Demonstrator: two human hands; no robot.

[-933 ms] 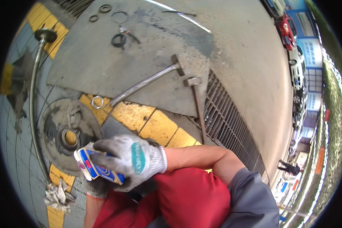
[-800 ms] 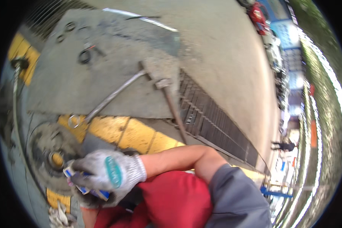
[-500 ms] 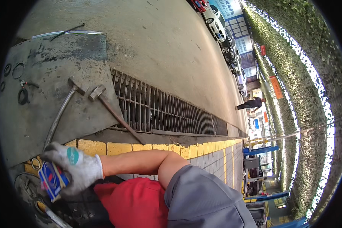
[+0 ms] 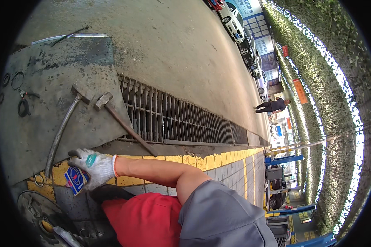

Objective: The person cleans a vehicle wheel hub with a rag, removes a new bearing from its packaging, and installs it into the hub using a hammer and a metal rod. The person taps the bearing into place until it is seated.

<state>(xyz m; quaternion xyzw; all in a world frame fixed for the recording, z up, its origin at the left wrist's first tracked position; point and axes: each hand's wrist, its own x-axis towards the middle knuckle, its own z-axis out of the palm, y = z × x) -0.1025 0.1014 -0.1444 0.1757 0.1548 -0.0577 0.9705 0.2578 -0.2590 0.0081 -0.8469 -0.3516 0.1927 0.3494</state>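
Observation:
My right hand (image 4: 92,168), in a dirty white glove with dark fingertips, is closed on a blue and yellow cardboard box (image 4: 76,179). It is held out to the lower left, just right of a small metal ring (image 4: 39,180). Beyond it, two long-handled hammers (image 4: 102,101) (image 4: 80,92) lie on a grey metal plate (image 4: 49,66). Below the box is a round, dirty metal disc (image 4: 36,210) with a hole. My left hand is not in view.
Rings and pliers (image 4: 23,101) lie at the far left. A floor grate (image 4: 181,119) runs past the plate beside yellow tiles (image 4: 210,162). A person (image 4: 272,105) stands farther off, near parked cars (image 4: 235,24). Blue lift posts (image 4: 288,159) are at right.
My view has swung toward the driveway and lifts. My left hand, earlier under the box, has left view. The right hand with the box has since shifted slightly right. The distant person has moved.

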